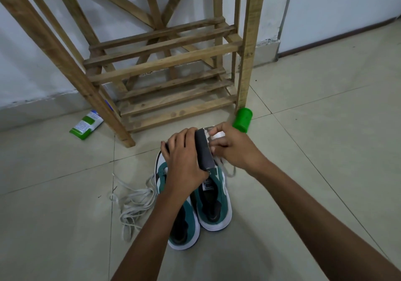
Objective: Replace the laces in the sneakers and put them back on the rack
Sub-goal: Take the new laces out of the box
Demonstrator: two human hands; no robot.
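Two green-and-white sneakers stand side by side on the tiled floor, the left sneaker (184, 233) and the right sneaker (213, 204), toes toward the wooden rack (173, 63). Above their toes my left hand (184, 157) grips a small dark box (204, 152). My right hand (232, 148) pinches a white lace bundle (218, 135) at the box's open side. A white lace end (230, 170) hangs under that hand. Loose white laces (132, 204) lie in a heap left of the sneakers.
A green-and-white packet (86, 125) lies on the floor beside the rack's left front leg. A green plastic cup (242, 119) stands by the rack's right front leg. White walls run behind the rack.
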